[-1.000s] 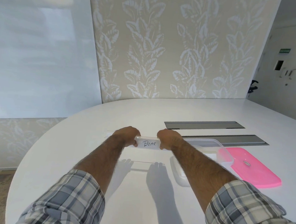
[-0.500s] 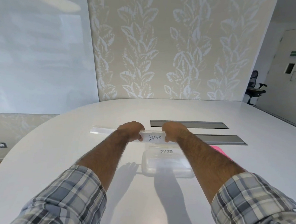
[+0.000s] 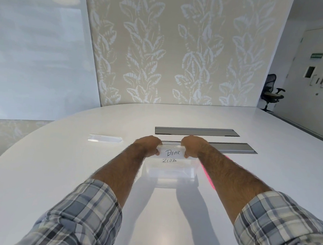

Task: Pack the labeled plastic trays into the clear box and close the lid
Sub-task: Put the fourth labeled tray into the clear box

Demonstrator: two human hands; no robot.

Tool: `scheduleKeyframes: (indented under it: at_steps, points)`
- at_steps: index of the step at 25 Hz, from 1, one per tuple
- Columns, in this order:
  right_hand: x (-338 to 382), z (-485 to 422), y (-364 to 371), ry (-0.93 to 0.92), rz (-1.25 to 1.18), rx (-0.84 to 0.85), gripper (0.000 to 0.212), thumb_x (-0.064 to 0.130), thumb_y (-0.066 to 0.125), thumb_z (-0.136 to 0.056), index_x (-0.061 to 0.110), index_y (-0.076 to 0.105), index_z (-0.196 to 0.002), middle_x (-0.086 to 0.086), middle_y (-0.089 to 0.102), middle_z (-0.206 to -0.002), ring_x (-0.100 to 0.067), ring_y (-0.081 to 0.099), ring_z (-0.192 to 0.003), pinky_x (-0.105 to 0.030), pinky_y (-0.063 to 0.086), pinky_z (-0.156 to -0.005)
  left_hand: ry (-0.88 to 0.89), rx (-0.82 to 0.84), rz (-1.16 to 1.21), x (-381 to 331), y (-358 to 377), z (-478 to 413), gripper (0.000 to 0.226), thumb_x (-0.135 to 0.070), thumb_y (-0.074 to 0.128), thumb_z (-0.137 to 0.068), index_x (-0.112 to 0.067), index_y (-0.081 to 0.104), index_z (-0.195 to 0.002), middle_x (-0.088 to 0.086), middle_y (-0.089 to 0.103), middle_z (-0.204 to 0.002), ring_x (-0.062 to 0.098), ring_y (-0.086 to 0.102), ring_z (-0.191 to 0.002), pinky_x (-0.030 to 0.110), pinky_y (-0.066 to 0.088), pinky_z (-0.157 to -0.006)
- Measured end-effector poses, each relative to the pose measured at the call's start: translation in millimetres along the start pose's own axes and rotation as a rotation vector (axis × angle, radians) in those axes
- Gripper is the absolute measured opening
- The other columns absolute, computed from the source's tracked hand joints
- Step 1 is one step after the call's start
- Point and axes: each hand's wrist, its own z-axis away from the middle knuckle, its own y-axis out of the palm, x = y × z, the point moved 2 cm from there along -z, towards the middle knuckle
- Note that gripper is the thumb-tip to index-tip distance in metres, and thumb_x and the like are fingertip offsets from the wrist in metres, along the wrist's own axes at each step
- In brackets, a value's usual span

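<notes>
A clear plastic tray labeled BEAR [image 3: 172, 152] is held level at both ends, my left hand [image 3: 148, 146] on its left end and my right hand [image 3: 192, 146] on its right end. It sits right over the open clear box [image 3: 170, 173] on the white table, at the box's top edge. Inside the box a tray labeled ZEBRA [image 3: 169, 160] shows through the front wall. Another clear tray [image 3: 105, 138] lies on the table to the far left. The pink lid [image 3: 207, 175] is mostly hidden behind my right forearm.
Two grey cable hatches [image 3: 197, 131] are set into the white table [image 3: 59, 173] just beyond my hands. A black office chair [image 3: 272, 92] stands at the far right by a door.
My hands have carried the BEAR tray to the right and lowered it onto the top of the clear box, now just above the ZEBRA label.
</notes>
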Motion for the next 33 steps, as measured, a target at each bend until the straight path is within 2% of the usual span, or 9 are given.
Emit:
scheduleKeyframes:
  at_steps: [6, 11, 17, 22, 27, 31, 33]
  points:
    - [-4.4, -3.7, 14.9, -0.024, -0.015, 0.039, 0.044, 0.021, 0.074, -0.082, 0.011, 0.062, -0.123, -0.008, 0.063, -0.126, -0.03, 0.061, -0.114, -0.043, 0.053, -0.094, -0.009, 0.026, -0.016, -4.3, 14.0, -3.2, 0.048, -0.026, 0.071, -0.087, -0.031, 0.06, -0.134, -0.004, 0.06, -0.136, 0.022, 0.056, -0.126, 0.038, 0.045, -0.096]
    - [-6.2, -10.7, 22.9, -0.038, -0.01, 0.059, 0.053, 0.021, 0.073, -0.083, 0.014, 0.058, -0.134, -0.008, 0.061, -0.132, -0.029, 0.059, -0.119, -0.042, 0.052, -0.097, -0.018, 0.059, -0.027, -4.7, 23.5, -8.4, 0.052, -0.028, 0.071, -0.088, -0.028, 0.056, -0.138, -0.003, 0.057, -0.14, 0.023, 0.053, -0.13, 0.039, 0.044, -0.097]
    - [-6.3, -20.8, 34.2, -0.04, -0.031, 0.109, 0.055, 0.021, 0.074, -0.084, 0.014, 0.055, -0.135, -0.007, 0.059, -0.135, -0.028, 0.057, -0.122, -0.043, 0.05, -0.099, -0.02, 0.104, -0.059, -2.8, 36.5, -14.9, 0.053, -0.029, 0.07, -0.09, -0.025, 0.054, -0.141, -0.001, 0.054, -0.143, 0.023, 0.052, -0.132, 0.039, 0.043, -0.099]
    - [-6.7, -30.1, 41.3, -0.073, -0.001, 0.125, 0.049, 0.02, 0.075, -0.084, 0.008, 0.06, -0.13, -0.01, 0.062, -0.13, -0.029, 0.058, -0.119, -0.04, 0.051, -0.097, 0.01, 0.137, -0.106, -7.0, 42.4, -20.4, 0.048, -0.025, 0.066, -0.094, -0.019, 0.055, -0.14, 0.002, 0.055, -0.142, 0.024, 0.052, -0.131, 0.038, 0.046, -0.098]
    - [-4.9, -36.0, 46.8, -0.111, 0.041, 0.16, 0.039, 0.014, 0.07, -0.086, 0.003, 0.065, -0.123, -0.011, 0.066, -0.125, -0.028, 0.061, -0.117, -0.035, 0.052, -0.097, 0.032, 0.182, -0.185, -12.0, 44.4, -25.9, 0.038, -0.02, 0.062, -0.093, -0.016, 0.063, -0.13, 0.004, 0.065, -0.13, 0.025, 0.061, -0.119, 0.035, 0.051, -0.087]
    - [-3.5, -40.4, 49.2, -0.14, 0.04, 0.166, 0.032, 0.008, 0.064, -0.087, 0.0, 0.067, -0.118, -0.013, 0.068, -0.121, -0.029, 0.063, -0.113, -0.034, 0.054, -0.094, 0.044, 0.236, -0.19, -12.7, 43.7, -33.6, 0.035, -0.018, 0.066, -0.09, -0.012, 0.066, -0.125, 0.007, 0.068, -0.122, 0.027, 0.064, -0.113, 0.032, 0.053, -0.088]
    - [-3.7, -44.2, 51.1, -0.139, 0.055, 0.185, 0.02, 0.008, 0.064, -0.086, 0.002, 0.07, -0.105, -0.011, 0.07, -0.111, -0.028, 0.065, -0.106, -0.031, 0.054, -0.089, 0.05, 0.249, -0.196, -13.0, 47.6, -36.8, 0.033, -0.018, 0.066, -0.09, -0.008, 0.068, -0.121, 0.01, 0.07, -0.119, 0.028, 0.065, -0.11, 0.032, 0.053, -0.086]
